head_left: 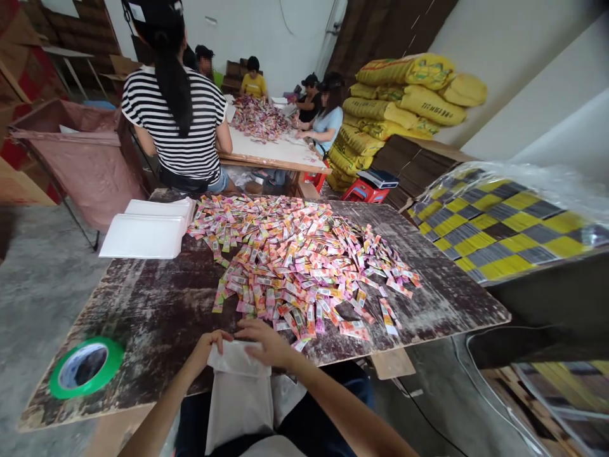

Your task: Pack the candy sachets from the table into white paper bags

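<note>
White bag: upright to slightly tilted across the lap at the near edge of the counter, its upper end folded over as a flap; contents hidden.
Left hand: fingers closed on the upper left corner of the white bag.
Right hand: fingers partly spread over the upper right of the flap, touching it; whether they grip cannot be told.
Sachets: a loose pink, orange and purple heap on the counter, just beyond the 2 hands.
Stacked bags: white, flat, at the counter's far left corner; contents cannot be told.
Pink bin: soft-walled, in a metal frame on the floor; a white piece shows inside.
Yellow sacks: piled at the back, contents hidden; dark printing, not legible.
Wrapped stack: yellow and grey blocks under clear plastic, at right.
Sachet labels: pale, barcode-like panels; wording too small to read.
Green tape roll: flat at the counter's near left; blue print inside the core, unreadable.
</note>
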{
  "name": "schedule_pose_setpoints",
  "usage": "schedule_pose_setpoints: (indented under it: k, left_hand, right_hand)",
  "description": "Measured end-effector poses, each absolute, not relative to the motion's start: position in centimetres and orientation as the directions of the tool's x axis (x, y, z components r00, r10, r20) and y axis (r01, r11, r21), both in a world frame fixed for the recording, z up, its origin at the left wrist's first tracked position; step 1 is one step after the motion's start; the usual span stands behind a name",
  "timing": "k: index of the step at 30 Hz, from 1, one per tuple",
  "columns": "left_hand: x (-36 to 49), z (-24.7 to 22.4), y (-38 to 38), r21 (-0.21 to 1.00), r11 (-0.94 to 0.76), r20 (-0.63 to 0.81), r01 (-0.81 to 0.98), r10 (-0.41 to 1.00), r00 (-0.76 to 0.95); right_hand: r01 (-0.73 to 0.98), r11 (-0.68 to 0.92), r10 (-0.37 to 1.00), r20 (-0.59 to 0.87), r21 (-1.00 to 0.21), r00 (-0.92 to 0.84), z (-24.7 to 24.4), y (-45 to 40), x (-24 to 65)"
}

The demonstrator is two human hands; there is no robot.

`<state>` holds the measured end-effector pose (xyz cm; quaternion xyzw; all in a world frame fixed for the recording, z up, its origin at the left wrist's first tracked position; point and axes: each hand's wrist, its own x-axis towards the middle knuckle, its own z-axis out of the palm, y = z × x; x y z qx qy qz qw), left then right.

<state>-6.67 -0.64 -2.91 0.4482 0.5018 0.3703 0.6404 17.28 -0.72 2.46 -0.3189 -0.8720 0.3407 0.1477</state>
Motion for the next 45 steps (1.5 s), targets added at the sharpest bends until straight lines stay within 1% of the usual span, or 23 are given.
schedule_pose_setpoints:
  k: [2,5,6,8,10,12,13,15,17,19,21,23,26,30,32,34,35,36,38,40,42,43,45]
  left_hand:
    - [-7.4,-2.5,-1.0,0.898,0.422,-0.387,-0.128,0.893,0.230]
    - [-8.3,-2.1,-2.0,0.756,0.577,-0.515,-0.309,0.816,0.263]
    - [-8.3,-2.1,-2.4,0.740,0.594,-0.550,-0.315,0.805,0.223]
    - [-7.9,-2.4,-3.1,0.786,0.573,-0.579,-0.232,0.814,0.049]
    - [-7.3,-2.8,-3.7,0.824,0.551,-0.564,-0.133,0.821,-0.090]
    - [-6.8,-3.0,-4.5,0.805,0.564,-0.581,-0.182,0.813,-0.048]
    - [-6.6,-2.9,-4.9,0.775,0.581,-0.596,-0.248,0.803,0.015]
    - [-6.2,-2.3,-5.6,0.708,0.595,-0.585,-0.380,0.796,0.157]
    - [-5.6,-1.2,-5.7,0.669,0.583,-0.538,-0.461,0.808,0.241]
    - [-5.1,0.0,-5.0,0.658,0.561,-0.508,-0.502,0.823,0.254]
    - [-5.0,1.0,-3.7,0.663,0.519,-0.512,-0.539,0.840,0.179]
    - [-5.7,1.5,-2.4,0.674,0.464,-0.539,-0.575,0.841,0.047]
    - [-7.7,1.4,-1.6,0.689,0.404,-0.572,-0.602,0.813,-0.110]
    - [-10.0,-0.1,-2.3,0.687,0.453,-0.638,-0.568,0.751,-0.172]
    - [-10.5,-1.1,-2.8,0.666,0.508,-0.679,-0.547,0.715,-0.163]
    - [-10.6,-2.0,-3.1,0.644,0.545,-0.708,-0.537,0.691,-0.148]
    - [-10.5,-2.5,-3.1,0.638,0.554,-0.716,-0.535,0.682,-0.147]
    - [-10.3,-2.8,-3.2,0.637,0.559,-0.721,-0.531,0.676,-0.154]
    - [-9.8,-3.4,-3.2,0.650,0.562,-0.719,-0.511,0.673,-0.175]
    - [-9.2,-3.7,-3.3,0.672,0.564,-0.713,-0.479,0.668,-0.214]
    - [-8.6,-3.8,-3.4,0.690,0.558,-0.705,-0.461,0.662,-0.254]
    - [-8.3,-3.8,-3.4,0.696,0.554,-0.702,-0.457,0.657,-0.273]
    - [-8.1,-3.6,-3.4,0.691,0.563,-0.710,-0.453,0.645,-0.283]
  right_hand:
    - [0.404,0.652,0.553,0.038,-0.642,-0.832,1.3,-3.0,15.5]
    - [0.418,0.645,0.518,-0.036,-0.640,-0.854,-1.2,-5.5,14.1]
    - [0.418,0.624,0.509,-0.063,-0.661,-0.859,-1.6,-5.6,14.0]
    - [0.397,0.535,0.487,-0.111,-0.746,-0.866,-1.9,-4.6,13.9]
    - [0.406,0.409,0.541,-0.141,-0.817,-0.829,-1.6,-2.9,14.3]
    - [0.467,0.310,0.704,-0.129,-0.828,-0.698,-0.9,-1.4,15.2]
    - [0.495,0.280,0.771,-0.115,-0.823,-0.627,-0.5,-1.0,15.9]
    - [0.508,0.223,0.797,-0.145,-0.832,-0.587,0.6,-0.5,17.3]
    - [0.497,0.125,0.687,-0.287,-0.859,-0.668,2.2,-0.4,18.7]
    - [0.502,-0.001,0.562,-0.416,-0.865,-0.715,4.1,0.0,19.7]
    - [0.498,-0.135,0.548,-0.483,-0.857,-0.683,6.2,0.9,20.5]
    - [0.458,-0.262,0.597,-0.516,-0.849,-0.614,8.2,2.4,21.3]
    - [0.400,-0.374,0.644,-0.544,-0.837,-0.538,10.6,4.8,23.1]
    - [0.415,-0.465,0.633,-0.621,-0.783,-0.462,13.6,8.4,24.9]
    - [0.406,-0.508,0.692,-0.641,-0.760,-0.332,16.1,11.5,25.1]
    - [0.316,-0.499,0.820,-0.557,-0.807,-0.127,19.9,16.1,25.0]
    - [0.218,-0.427,0.899,-0.438,-0.878,-0.005,22.2,19.0,24.8]
    - [0.176,-0.343,0.939,-0.334,-0.923,0.083,24.7,22.0,24.6]
    - [0.131,-0.187,0.966,-0.158,-0.974,0.206,29.7,27.8,24.2]
    - [0.119,-0.062,0.957,-0.025,-0.991,0.287,33.3,32.2,24.0]
    - [0.173,-0.028,0.976,0.010,-0.985,0.216,34.2,34.0,23.7]
    - [0.234,-0.060,0.993,-0.034,-0.970,0.115,33.5,33.8,23.5]
    - [0.397,-0.169,0.963,-0.236,-0.902,-0.126,30.3,31.7,23.1]
